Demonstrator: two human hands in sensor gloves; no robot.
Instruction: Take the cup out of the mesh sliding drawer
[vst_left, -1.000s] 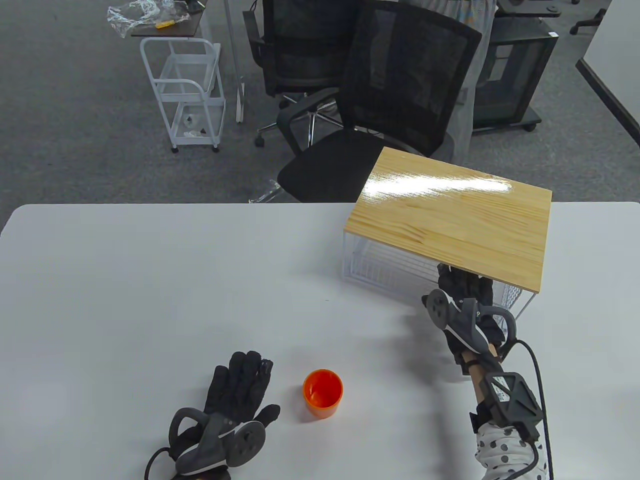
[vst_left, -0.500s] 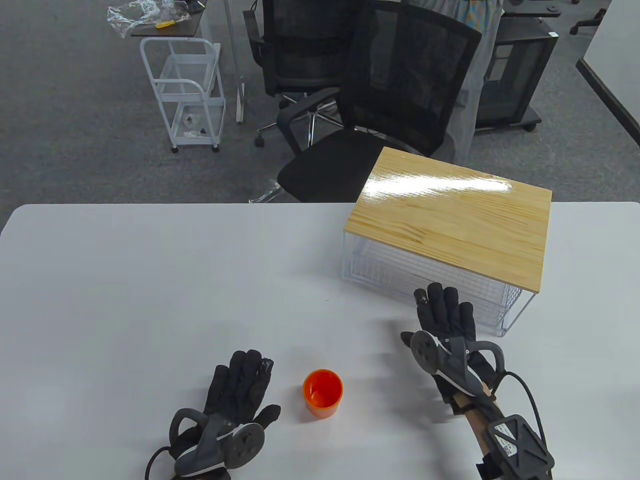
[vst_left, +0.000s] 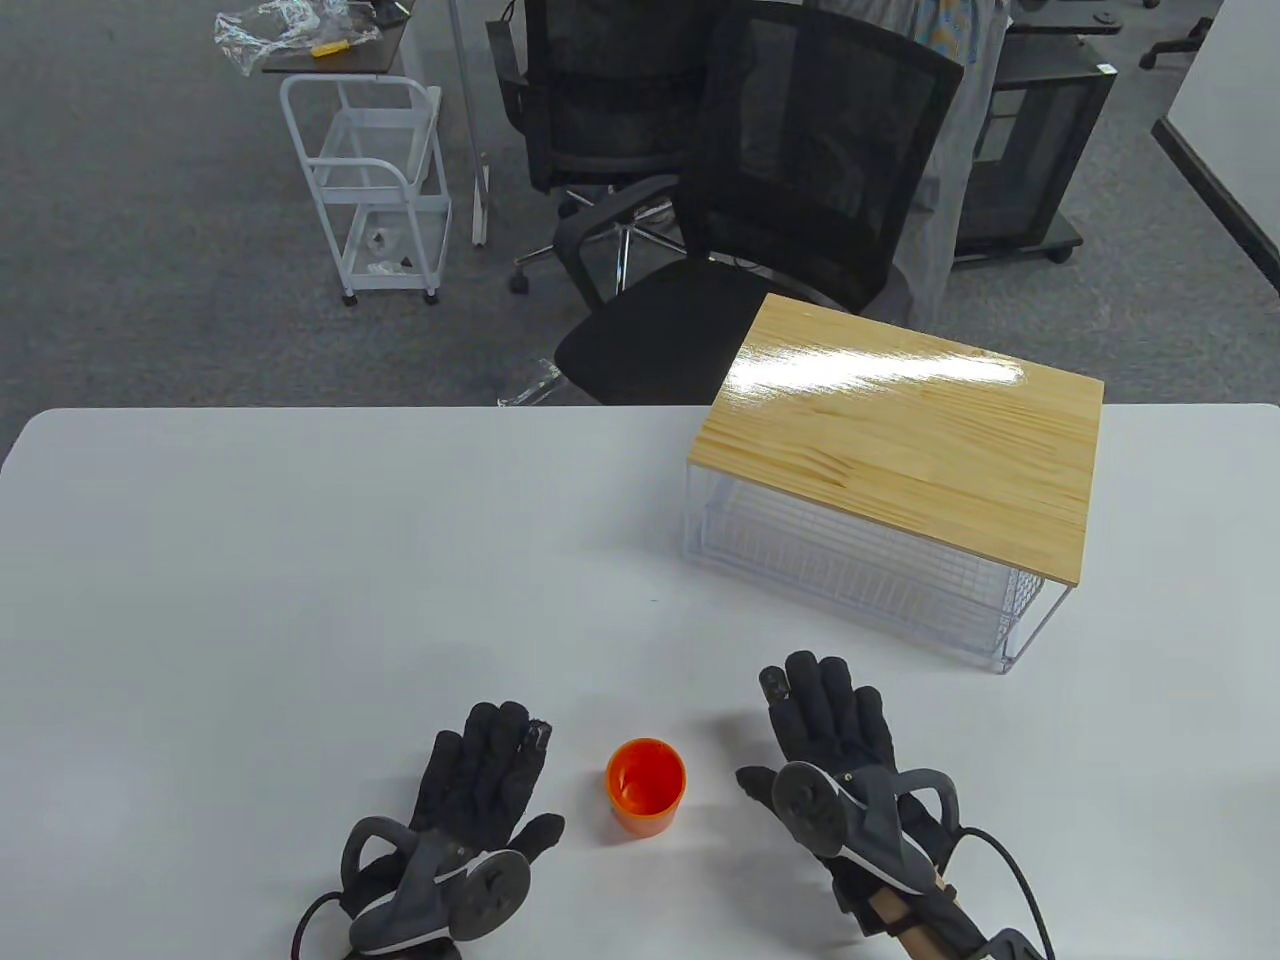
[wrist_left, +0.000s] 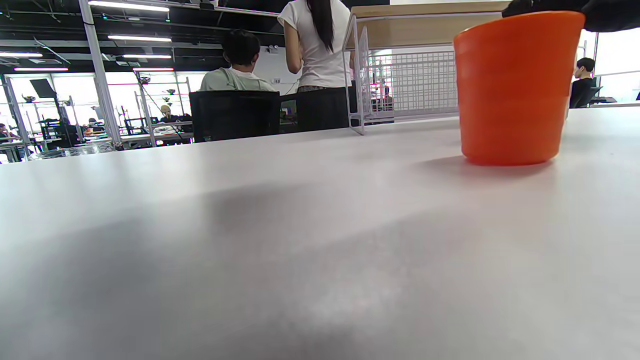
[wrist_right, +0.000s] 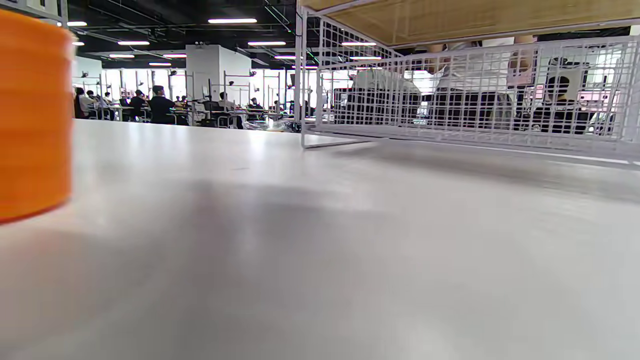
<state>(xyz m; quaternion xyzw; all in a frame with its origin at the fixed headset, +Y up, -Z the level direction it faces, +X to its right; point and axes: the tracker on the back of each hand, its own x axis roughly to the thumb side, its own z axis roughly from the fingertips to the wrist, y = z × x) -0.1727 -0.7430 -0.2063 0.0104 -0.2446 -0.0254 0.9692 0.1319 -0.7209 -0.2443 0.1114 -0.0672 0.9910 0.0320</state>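
Note:
An orange cup (vst_left: 646, 786) stands upright on the white table (vst_left: 300, 560), between my two hands; it also shows in the left wrist view (wrist_left: 512, 85) and at the left edge of the right wrist view (wrist_right: 32, 115). My left hand (vst_left: 480, 765) lies flat and open on the table left of the cup. My right hand (vst_left: 825, 715) lies flat and open right of it, holding nothing. The white mesh sliding drawer (vst_left: 860, 580) sits pushed in under its wooden top (vst_left: 900, 430) at the back right, and shows in the right wrist view (wrist_right: 465, 95).
A black mesh office chair (vst_left: 760, 220) stands just behind the table's far edge. A white wire cart (vst_left: 375, 190) is on the floor further back. The table's far edge runs near the drawer unit.
My right hand has drawn back from the drawer front toward me and now rests flat on the table right of the cup. The cup and left hand have not moved.

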